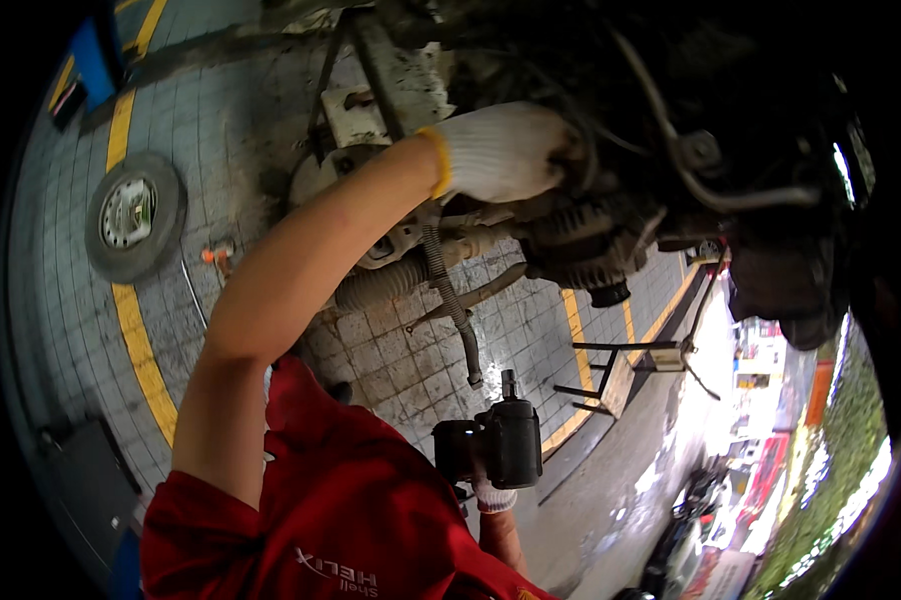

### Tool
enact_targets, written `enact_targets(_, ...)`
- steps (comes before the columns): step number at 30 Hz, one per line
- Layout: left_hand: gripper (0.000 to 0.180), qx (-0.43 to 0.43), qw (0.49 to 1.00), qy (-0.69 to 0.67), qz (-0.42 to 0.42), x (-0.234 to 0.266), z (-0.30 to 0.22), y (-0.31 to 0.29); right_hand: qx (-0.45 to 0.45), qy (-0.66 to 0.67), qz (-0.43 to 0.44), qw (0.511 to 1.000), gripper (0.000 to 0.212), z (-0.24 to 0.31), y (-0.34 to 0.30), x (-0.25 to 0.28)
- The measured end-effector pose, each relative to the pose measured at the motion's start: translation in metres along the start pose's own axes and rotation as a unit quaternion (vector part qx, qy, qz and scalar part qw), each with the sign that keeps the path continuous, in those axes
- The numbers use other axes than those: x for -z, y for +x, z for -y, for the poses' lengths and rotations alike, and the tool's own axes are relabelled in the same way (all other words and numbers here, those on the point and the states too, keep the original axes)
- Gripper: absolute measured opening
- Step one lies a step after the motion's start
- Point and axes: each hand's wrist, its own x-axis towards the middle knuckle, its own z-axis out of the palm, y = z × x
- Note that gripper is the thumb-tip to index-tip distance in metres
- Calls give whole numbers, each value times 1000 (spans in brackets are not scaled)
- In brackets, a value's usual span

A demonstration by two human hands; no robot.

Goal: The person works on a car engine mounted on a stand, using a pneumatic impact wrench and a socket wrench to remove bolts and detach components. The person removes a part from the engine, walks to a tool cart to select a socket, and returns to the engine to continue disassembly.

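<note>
My left hand (506,152), in a white knit glove with a yellow cuff, reaches up among the dark parts under a raised vehicle. Its fingertips are lost in shadow against those parts, and what they touch I cannot make out. Below the glove hang a finned, alternator-like part (579,245) and a thin ribbed hose (441,275). A ribbed rubber boot (383,287) lies to their left. Lower down, my gloved right hand (495,497) is closed round the handle of a black impact wrench (511,445), which points upward with a socket (509,384) on its nose.
A wheel with its tyre (136,217) lies on the tiled floor at left, near an orange-headed tool (217,254). A blue post (95,65) stands at upper left, a dark cabinet (86,480) at lower left. A metal stand (611,375) is right of the wrench. A bent pipe (661,110) hangs overhead.
</note>
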Motion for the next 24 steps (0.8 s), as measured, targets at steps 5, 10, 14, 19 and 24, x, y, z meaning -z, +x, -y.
enact_targets(5,34,-27,998,-25,44,16,5,16,-20,-32,7,999,47,6,6,8)
enact_targets(10,43,-121,989,-81,20,12,25,27,-34,-84,-18,996,28,14,7,2)
enact_targets(14,46,-120,992,-27,9,22,34,25,-29,-64,-24,997,32,25,15,0)
enact_targets(19,46,-159,985,-49,51,15,45,37,-104,-41,-2,994,44,36,5,-5)
enact_targets(24,37,-184,978,-103,13,3,50,39,-112,-55,25,992,49,41,10,-9)
